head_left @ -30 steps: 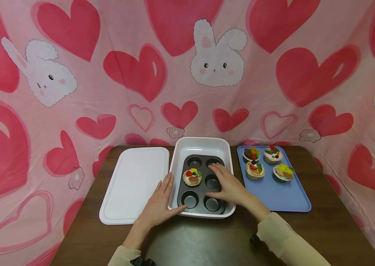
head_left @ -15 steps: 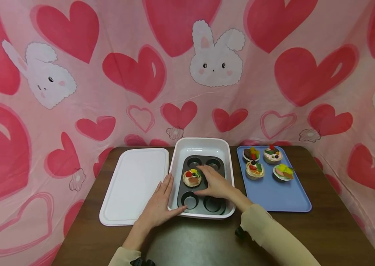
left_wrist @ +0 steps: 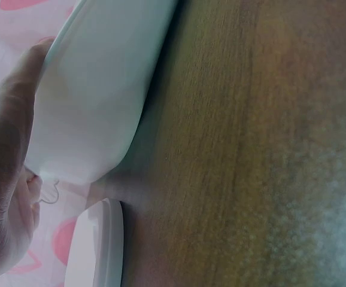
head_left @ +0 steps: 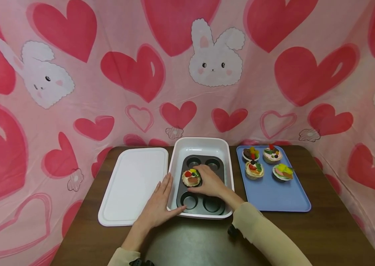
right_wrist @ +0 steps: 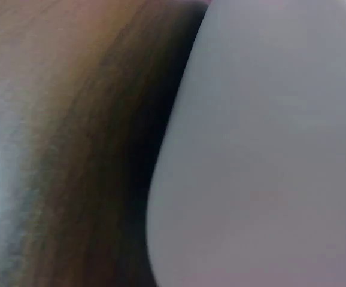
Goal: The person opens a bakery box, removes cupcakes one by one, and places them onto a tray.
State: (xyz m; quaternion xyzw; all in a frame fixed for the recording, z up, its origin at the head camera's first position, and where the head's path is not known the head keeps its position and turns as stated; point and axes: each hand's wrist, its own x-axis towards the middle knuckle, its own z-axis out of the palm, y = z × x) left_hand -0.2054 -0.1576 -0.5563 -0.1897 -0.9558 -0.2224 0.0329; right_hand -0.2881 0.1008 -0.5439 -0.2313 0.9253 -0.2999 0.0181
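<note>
A muffin pan [head_left: 206, 184] lies inside a white rectangular container [head_left: 202, 145]. One fruit tart [head_left: 191, 178] sits in the pan's left middle cup, topped with red, yellow and green pieces. My right hand [head_left: 210, 183] has its fingers and thumb curled about the tart's right side. My left hand [head_left: 155, 207] is spread along the container's left front corner, with its thumb at the front rim. In the left wrist view, that hand [left_wrist: 8, 149] lies against the container's outer wall [left_wrist: 95, 89]. The right wrist view shows only the container's wall [right_wrist: 263, 155] and the table.
To the left lies a white lid [head_left: 134, 184], flat on the brown table [head_left: 187, 244]. On the right, a blue tray [head_left: 278, 195] carries several tarts, including a yellow-topped one [head_left: 283, 172] and one with a red berry [head_left: 254, 170]. A pink heart-patterned cloth [head_left: 121, 33] hangs behind.
From the pan's right column my right hand has moved left to the fruit tart, its fingers closing about it. My left hand stays at the container's corner.
</note>
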